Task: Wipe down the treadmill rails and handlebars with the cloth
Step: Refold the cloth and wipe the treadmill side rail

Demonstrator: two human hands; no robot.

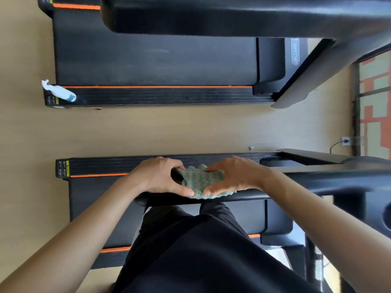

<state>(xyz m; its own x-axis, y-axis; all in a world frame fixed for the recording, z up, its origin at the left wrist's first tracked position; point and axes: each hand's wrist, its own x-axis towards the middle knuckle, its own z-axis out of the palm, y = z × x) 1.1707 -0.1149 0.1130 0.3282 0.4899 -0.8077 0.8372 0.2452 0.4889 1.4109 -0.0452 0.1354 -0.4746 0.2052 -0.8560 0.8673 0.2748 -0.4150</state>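
While both hands grip the cloth (198, 182), we judge the step to be setting it round the handlebar (264, 192) before a wipe. The left hand (154, 178) and right hand (237, 176) sit close together, thumbs on the near side and fingers over the far side, each pinching a cloth edge. The cloth is draped over the bar, near its free end. To do this well we'd wrap the cloth fully round, squeeze evenly and slide along the bar in overlapping passes, one hand steadying. The handlebar's long axis runs left-right in view; the free end points left and the other end runs off right. The cloth is bunched, spread mostly along the bar. The rail (95, 167) beyond lies parallel, not yet touched. A bottle (60, 93) lies on the far treadmill (148, 60), well apart.
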